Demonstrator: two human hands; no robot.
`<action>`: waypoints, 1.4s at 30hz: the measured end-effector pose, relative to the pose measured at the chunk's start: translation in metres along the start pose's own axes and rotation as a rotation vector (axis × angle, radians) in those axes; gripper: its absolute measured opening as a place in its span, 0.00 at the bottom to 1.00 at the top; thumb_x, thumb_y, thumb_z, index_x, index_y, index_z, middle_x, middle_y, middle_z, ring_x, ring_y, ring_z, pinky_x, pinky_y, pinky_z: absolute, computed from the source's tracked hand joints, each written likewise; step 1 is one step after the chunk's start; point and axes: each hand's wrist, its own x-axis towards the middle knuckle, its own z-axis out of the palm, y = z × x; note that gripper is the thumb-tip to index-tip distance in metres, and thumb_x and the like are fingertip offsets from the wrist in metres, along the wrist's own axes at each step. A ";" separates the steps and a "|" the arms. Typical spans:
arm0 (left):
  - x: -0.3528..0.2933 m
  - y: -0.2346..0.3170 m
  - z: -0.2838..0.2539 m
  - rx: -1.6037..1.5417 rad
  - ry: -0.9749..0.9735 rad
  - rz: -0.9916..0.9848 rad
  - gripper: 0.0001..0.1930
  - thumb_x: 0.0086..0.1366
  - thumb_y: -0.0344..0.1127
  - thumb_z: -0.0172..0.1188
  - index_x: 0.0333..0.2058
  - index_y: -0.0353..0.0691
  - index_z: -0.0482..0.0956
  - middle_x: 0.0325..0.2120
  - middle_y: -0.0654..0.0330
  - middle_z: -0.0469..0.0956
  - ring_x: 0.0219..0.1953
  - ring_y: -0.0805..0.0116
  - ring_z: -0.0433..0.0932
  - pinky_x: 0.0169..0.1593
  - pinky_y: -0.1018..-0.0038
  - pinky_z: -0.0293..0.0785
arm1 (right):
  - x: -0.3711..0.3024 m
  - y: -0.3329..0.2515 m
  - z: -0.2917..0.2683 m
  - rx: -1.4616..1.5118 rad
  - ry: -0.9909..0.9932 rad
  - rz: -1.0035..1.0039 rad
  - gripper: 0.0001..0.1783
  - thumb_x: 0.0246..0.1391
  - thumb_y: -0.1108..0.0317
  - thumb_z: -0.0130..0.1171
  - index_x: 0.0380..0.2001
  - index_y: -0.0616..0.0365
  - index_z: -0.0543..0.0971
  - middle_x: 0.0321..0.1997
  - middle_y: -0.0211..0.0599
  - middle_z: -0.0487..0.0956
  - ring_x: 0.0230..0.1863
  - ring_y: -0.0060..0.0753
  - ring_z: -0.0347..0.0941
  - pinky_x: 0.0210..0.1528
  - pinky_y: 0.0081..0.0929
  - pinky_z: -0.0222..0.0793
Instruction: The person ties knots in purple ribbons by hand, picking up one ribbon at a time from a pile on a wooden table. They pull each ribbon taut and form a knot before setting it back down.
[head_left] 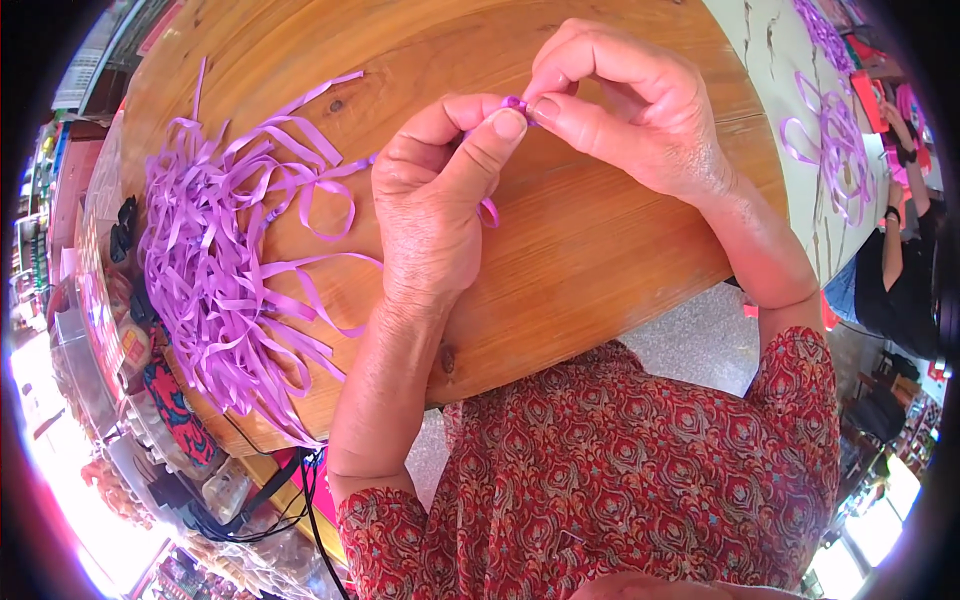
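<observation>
Left hand (432, 195) upright, right hand (645, 120) angled inward; both pinch narrow purple ribbon (514, 103), thumb to forefinger, above brown wooden tabletop (585, 240).

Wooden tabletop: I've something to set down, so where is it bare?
The tabletop is bare between the left forearm and right forearm; another patch lies above the left hand, right of the purple ribbons. Those ribbons crowd the left side.

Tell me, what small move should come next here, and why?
Perhaps the right hand could gently tug the small purple piece snug: the left hand pinches it, the right hand is already at its edge, and a ribbon loop curves out beside the left hand.
</observation>
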 end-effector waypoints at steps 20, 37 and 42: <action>-0.005 0.005 0.001 0.056 0.100 0.045 0.05 0.57 0.27 0.61 0.34 0.35 0.80 0.25 0.70 0.76 0.22 0.88 0.63 0.24 0.90 0.57 | 0.019 0.022 -0.016 -0.081 0.024 -0.263 0.14 0.50 0.69 0.61 0.40 0.61 0.76 0.38 0.35 0.76 0.40 0.27 0.72 0.42 0.20 0.67; -0.008 0.002 0.006 0.295 0.161 0.113 0.03 0.58 0.26 0.60 0.31 0.34 0.79 0.22 0.71 0.75 0.22 0.89 0.63 0.25 0.90 0.59 | -0.001 0.005 0.004 -0.644 0.039 -0.408 0.17 0.42 0.66 0.65 0.39 0.53 0.78 0.31 0.33 0.76 0.36 0.37 0.71 0.37 0.31 0.67; -0.010 0.002 0.002 0.378 0.174 0.138 0.02 0.58 0.25 0.60 0.31 0.33 0.79 0.23 0.71 0.74 0.27 0.87 0.67 0.31 0.89 0.65 | 0.005 -0.020 -0.005 -0.538 -0.019 -0.278 0.13 0.39 0.75 0.63 0.33 0.57 0.77 0.30 0.31 0.73 0.32 0.33 0.68 0.34 0.30 0.60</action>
